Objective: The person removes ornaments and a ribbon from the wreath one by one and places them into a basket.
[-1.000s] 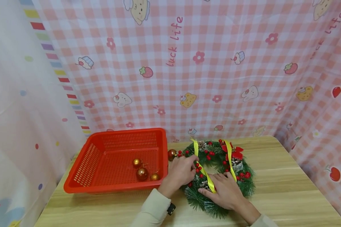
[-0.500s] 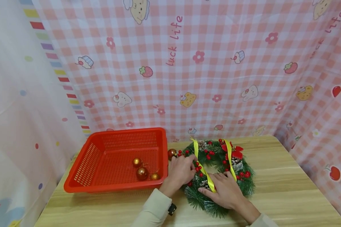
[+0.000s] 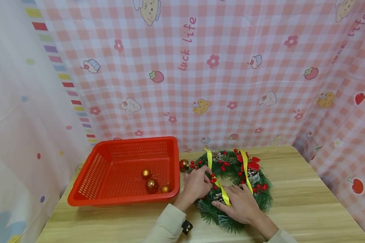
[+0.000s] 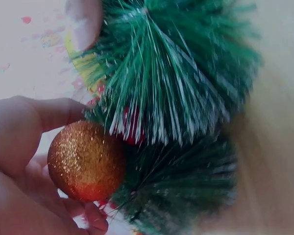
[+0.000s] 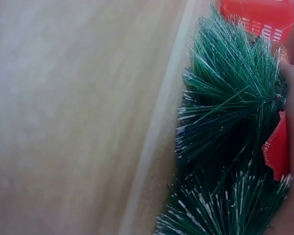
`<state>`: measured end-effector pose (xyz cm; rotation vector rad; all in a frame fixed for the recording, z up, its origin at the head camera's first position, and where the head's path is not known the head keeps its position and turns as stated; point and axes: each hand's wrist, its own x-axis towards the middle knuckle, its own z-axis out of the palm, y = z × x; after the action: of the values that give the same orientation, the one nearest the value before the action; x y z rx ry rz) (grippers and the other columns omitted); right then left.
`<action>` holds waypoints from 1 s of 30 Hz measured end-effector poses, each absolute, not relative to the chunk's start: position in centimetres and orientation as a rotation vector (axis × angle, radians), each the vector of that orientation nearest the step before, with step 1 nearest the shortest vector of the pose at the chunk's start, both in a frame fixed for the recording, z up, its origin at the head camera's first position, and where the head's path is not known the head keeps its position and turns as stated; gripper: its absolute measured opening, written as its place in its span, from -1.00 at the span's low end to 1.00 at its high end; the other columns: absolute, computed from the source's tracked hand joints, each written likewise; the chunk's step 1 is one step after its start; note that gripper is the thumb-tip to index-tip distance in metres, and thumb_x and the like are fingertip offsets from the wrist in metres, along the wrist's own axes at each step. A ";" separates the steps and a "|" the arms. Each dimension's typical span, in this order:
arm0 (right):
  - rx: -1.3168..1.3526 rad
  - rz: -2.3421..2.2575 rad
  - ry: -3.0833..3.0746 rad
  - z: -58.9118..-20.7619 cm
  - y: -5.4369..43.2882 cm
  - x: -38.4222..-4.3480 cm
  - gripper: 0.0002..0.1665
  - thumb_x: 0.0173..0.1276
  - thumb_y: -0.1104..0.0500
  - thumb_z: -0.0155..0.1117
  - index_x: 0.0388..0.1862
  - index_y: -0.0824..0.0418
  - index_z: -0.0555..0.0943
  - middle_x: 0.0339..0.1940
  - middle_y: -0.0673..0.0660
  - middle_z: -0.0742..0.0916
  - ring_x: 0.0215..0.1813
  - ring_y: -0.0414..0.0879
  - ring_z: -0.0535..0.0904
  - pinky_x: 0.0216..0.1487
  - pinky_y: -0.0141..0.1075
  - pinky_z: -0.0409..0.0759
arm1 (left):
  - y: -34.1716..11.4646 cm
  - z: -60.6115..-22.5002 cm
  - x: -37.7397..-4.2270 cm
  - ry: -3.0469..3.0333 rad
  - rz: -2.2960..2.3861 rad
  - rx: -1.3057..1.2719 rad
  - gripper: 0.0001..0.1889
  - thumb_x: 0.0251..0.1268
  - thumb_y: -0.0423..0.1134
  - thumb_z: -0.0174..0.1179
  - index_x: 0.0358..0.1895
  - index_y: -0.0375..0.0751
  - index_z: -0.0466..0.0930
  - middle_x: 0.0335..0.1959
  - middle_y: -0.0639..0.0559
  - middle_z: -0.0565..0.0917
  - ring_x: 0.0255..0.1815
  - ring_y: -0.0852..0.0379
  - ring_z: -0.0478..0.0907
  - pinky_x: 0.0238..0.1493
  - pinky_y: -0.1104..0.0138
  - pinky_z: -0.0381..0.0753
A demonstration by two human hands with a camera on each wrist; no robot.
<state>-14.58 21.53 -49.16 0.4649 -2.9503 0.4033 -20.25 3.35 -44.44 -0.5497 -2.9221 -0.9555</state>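
Observation:
A green Christmas wreath (image 3: pixel 205 207) with red berries, pine cones, a red flower and yellow ribbon (image 3: pixel 209 159) lies on the table. At its left side, my left hand (image 3: pixel 196 184) has its fingers curled round a glittery orange-gold bauble (image 4: pixel 85 161). This bauble is against the wreath's needles in the left wrist view, while the hand hides it in the head view. My right hand (image 3: pixel 241 204) holds the wreath's near side, fingers over the inner edge and thumb to the left. Only that hand's edge shows in the right wrist view, beside the needles.
A red plastic basket (image 3: pixel 109 200) stands on the left with three gold baubles (image 3: pixel 152 185) inside. Another bauble (image 3: pixel 184 165) sits between basket and wreath. The wooden table (image 3: pixel 304 202) meets a pink checked curtain (image 3: pixel 182 84) behind.
My left hand has shifted slightly to the right at the wreath's left side, and its wrist has turned a little. The right hand and the wreath have stayed put.

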 end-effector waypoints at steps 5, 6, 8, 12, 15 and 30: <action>0.467 0.390 -2.941 -49.2 21.5 -14.6 -0.09 0.32 -0.53 -0.03 0.31 0.10 0.55 0.09 0.11 0.72 0.14 0.09 0.61 0.17 0.08 0.32 | 3.1 -44.4 -20.4 -2.916 -1.308 -0.379 -0.71 0.11 -0.30 0.41 -0.10 -0.05 0.56 -0.62 0.33 0.63 -0.40 0.25 0.57 0.16 -0.11 0.32; 0.465 0.389 -2.939 -49.3 21.5 -14.6 -0.09 0.32 -0.53 -0.02 0.31 0.10 0.56 0.09 0.12 0.72 0.15 0.09 0.61 0.17 0.08 0.32 | 3.0 -44.4 -20.4 -2.917 -1.376 -0.343 -0.71 0.11 -0.31 0.41 -0.11 -0.05 0.56 -0.61 0.31 0.64 -0.42 0.25 0.56 0.13 -0.06 0.37; 0.464 0.385 -2.934 -49.2 21.5 -14.5 -0.10 0.32 -0.53 -0.01 0.30 0.10 0.56 0.09 0.12 0.73 0.15 0.09 0.61 0.18 0.08 0.32 | 3.0 -44.2 -20.5 -2.909 -1.511 -0.267 -0.71 0.11 -0.31 0.41 -0.13 -0.06 0.55 -0.59 0.26 0.65 -0.46 0.24 0.55 -0.02 0.08 0.48; 0.470 0.385 -2.930 -49.2 21.5 -14.5 -0.11 0.32 -0.52 0.00 0.29 0.10 0.57 0.09 0.12 0.73 0.15 0.09 0.61 0.18 0.08 0.32 | 2.9 -44.0 -20.7 -2.892 -1.685 -0.120 -0.74 0.11 -0.30 0.41 -0.20 -0.08 0.52 -0.59 0.16 0.65 -0.54 0.18 0.51 -0.40 0.27 0.46; 0.472 0.390 -2.929 -49.2 21.5 -14.5 -0.11 0.32 -0.52 0.00 0.29 0.11 0.57 0.08 0.12 0.73 0.15 0.09 0.61 0.17 0.07 0.32 | 2.8 -43.9 -20.7 -2.894 -1.715 -0.076 -0.74 0.12 -0.29 0.41 -0.23 -0.09 0.48 -0.59 0.12 0.64 -0.57 0.14 0.47 -0.48 0.30 0.39; 0.461 0.407 -2.929 -49.4 21.5 -14.6 -0.09 0.31 -0.53 0.00 0.30 0.12 0.56 0.09 0.12 0.72 0.14 0.09 0.61 0.18 0.07 0.32 | 2.7 -43.9 -20.7 -2.803 -1.811 -0.237 -0.76 0.13 -0.51 0.19 -0.38 -0.15 0.31 -0.54 0.11 0.60 -0.48 0.21 0.51 -0.46 0.34 0.30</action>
<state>-14.56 21.48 -49.35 0.4611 -2.9290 0.4068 -20.69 2.66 -43.90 -0.2366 -2.8028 -1.8108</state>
